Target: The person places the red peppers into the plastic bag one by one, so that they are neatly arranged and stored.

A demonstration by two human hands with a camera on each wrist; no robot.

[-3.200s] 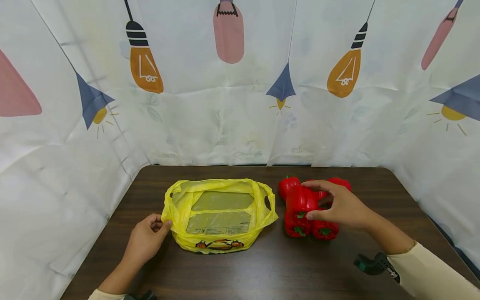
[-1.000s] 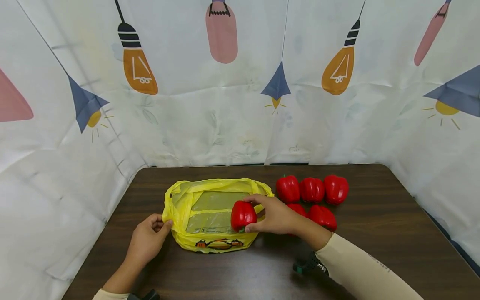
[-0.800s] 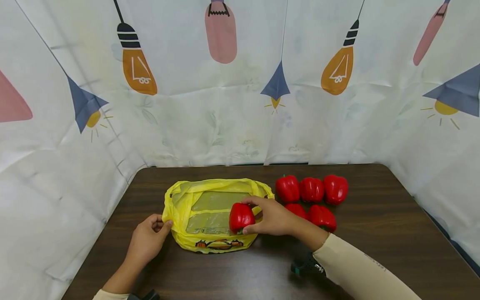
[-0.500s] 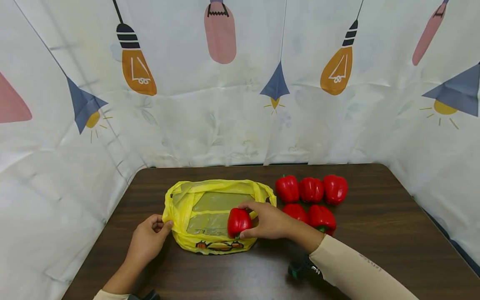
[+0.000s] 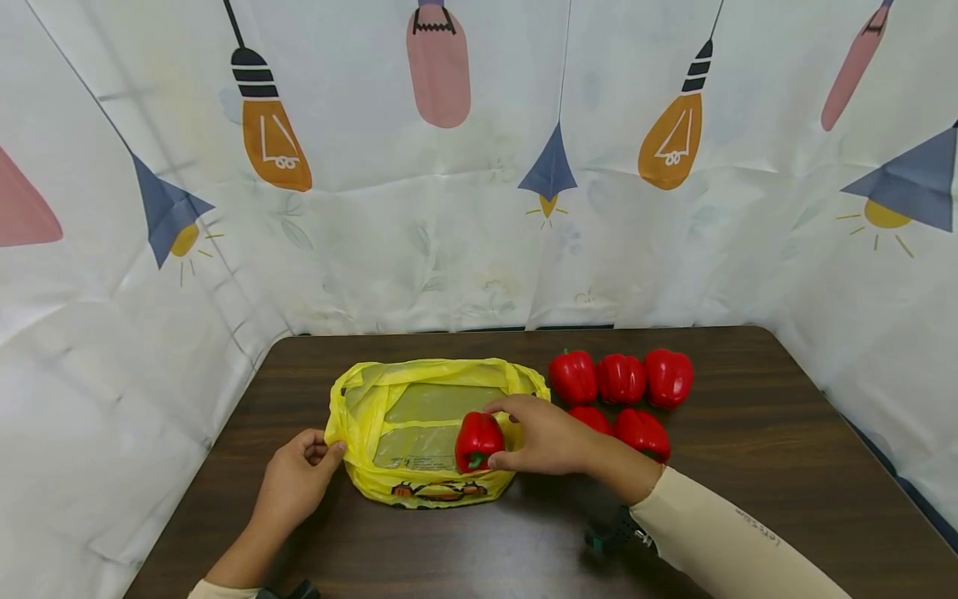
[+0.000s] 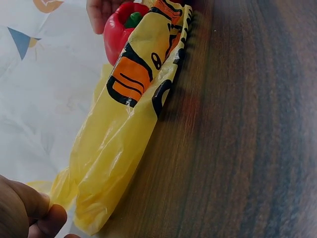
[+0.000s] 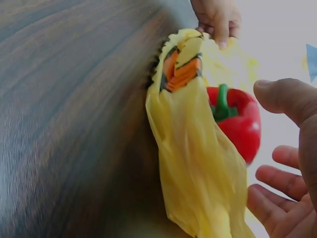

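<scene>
A yellow plastic bag (image 5: pixel 419 416) lies open on the dark wooden table (image 5: pixel 748 482). My left hand (image 5: pixel 295 478) pinches the bag's left edge, and the left wrist view shows its fingers (image 6: pixel 29 213) on the yellow plastic (image 6: pixel 124 129). A red bell pepper (image 5: pixel 476 439) sits in the right part of the bag's mouth. My right hand (image 5: pixel 546 433) is cupped beside it. In the right wrist view the thumb and fingers (image 7: pixel 287 163) are spread with a small gap to the pepper (image 7: pixel 240 121), which rests against the bag wall (image 7: pixel 193 163).
Several more red peppers lie right of the bag, three in a back row (image 5: pixel 619 378) and two in front (image 5: pixel 644 433). Printed curtain walls (image 5: pixel 479 208) enclose the table on three sides. Bare tabletop lies in front and at the far right.
My right hand carried one pepper from the group leftward and lowered it into the bag's mouth; its fingers have loosened around it. The left hand has kept its pinch on the bag.
</scene>
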